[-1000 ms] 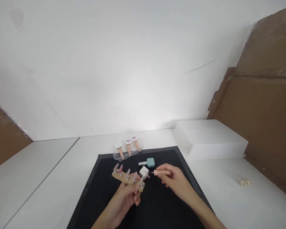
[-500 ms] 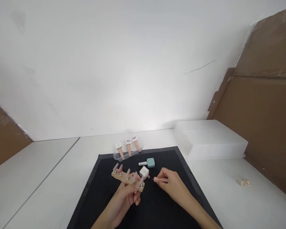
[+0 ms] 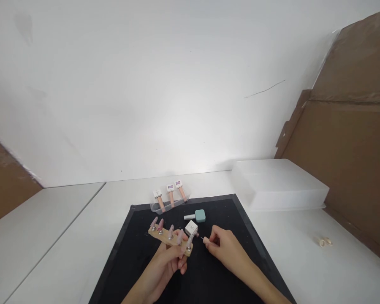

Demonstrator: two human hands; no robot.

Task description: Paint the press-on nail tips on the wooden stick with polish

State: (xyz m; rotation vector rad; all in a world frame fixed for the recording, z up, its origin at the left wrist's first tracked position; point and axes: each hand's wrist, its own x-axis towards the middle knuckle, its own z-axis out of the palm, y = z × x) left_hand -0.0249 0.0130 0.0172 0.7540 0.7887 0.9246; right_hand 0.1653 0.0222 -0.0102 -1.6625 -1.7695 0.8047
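Mostly hidden, brush cap (image 3: 205, 240) (only end shows) pinched in right fingers (image 3: 211, 247); left fingers (image 3: 173, 253) clasp nail stand (image 3: 165, 239).

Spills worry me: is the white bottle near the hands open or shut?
Open: the right hand holds the pink cap apart from the bottle, thin stem exposed.

Soft light brightens the white wall (image 3: 183, 101) centrally, fading outward, with faint shadow beside the translucent box (image 3: 288, 185).

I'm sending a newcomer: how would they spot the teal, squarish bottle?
Find the black rectangular mat on the white table. Near its far edge, beyond the white boxy bottle, lies a teal squarish bottle with a silvery cap. Its teal body sets it apart from that white neighbour.
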